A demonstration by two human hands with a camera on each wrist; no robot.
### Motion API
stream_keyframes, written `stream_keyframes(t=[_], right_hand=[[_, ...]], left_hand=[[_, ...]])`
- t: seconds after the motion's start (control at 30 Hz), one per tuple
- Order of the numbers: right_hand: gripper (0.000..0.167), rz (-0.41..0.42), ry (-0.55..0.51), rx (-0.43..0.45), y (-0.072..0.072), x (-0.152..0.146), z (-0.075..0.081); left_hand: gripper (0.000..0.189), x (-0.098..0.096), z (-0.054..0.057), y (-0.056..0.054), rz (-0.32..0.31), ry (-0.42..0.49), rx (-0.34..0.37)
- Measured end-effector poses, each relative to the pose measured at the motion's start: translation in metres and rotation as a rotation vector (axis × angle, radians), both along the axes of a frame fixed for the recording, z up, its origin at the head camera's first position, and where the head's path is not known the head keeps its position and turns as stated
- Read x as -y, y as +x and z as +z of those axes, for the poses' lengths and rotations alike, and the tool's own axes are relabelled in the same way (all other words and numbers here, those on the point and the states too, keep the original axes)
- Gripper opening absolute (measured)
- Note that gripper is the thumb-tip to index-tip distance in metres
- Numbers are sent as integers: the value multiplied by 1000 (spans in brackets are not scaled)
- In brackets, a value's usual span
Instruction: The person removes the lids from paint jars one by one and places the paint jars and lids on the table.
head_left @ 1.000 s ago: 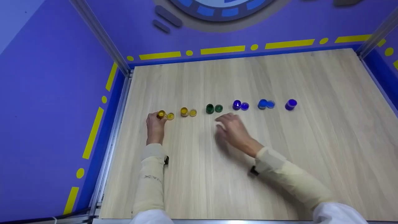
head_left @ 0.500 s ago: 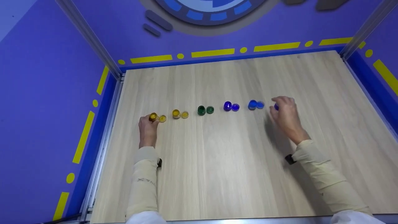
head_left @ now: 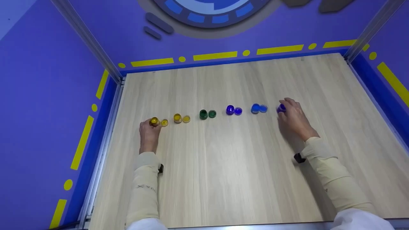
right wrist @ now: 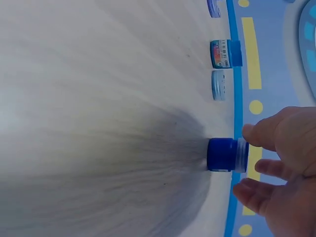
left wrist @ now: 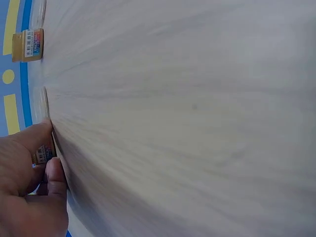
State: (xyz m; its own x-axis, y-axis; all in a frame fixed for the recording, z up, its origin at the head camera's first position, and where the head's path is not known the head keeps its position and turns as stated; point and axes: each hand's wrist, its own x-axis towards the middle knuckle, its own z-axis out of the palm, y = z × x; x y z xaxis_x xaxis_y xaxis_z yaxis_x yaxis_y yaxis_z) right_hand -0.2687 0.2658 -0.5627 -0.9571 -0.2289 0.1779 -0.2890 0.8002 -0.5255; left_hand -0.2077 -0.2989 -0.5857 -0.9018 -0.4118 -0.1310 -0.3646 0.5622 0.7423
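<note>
At the left end of a row of small paint jars, my left hand (head_left: 149, 135) holds an uncapped yellow paint jar (head_left: 154, 121) between thumb and fingers. Its yellow lid (head_left: 164, 123) lies right beside it. The left wrist view shows part of this jar's label (left wrist: 42, 154) between the fingers. At the row's right end stands a capped dark blue paint jar (right wrist: 223, 154), upright on the table. My right hand (head_left: 295, 118) is around its lid (right wrist: 241, 155), fingers spread, with the thumb tip near the lid's edge and a gap to the other fingertips.
Between the hands stand an open yellow jar (head_left: 177, 118), a green jar (head_left: 203, 114), a violet-blue jar (head_left: 230, 110) and a lighter blue jar (head_left: 255, 108), each with its lid beside it. Blue panels (head_left: 44, 95) wall in the wooden table (head_left: 223, 175).
My right hand has moved right from below the green jar to the capped dark blue jar. My left hand stays on the yellow jar. The head view has shifted slightly.
</note>
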Motion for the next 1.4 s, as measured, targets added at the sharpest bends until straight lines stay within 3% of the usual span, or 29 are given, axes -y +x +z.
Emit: stream_keyframes(t=[0.27, 0.47, 0.8, 1.1, 1.4], right_hand=[[42, 41, -20, -41, 8, 3, -9], [31, 46, -42, -101, 19, 4, -7], [26, 57, -49, -57, 46, 23, 0], [27, 10, -60, 107, 63, 39, 4], [29, 9, -99, 140, 78, 65, 2]], left_hand=[[79, -5, 6, 11, 30, 72, 71], [89, -17, 15, 26, -6, 117, 86], [79, -54, 18, 56, -74, 38, -7], [51, -93, 20, 77, -137, -51, -48], [38, -141, 26, 88, -369, -46, -118]])
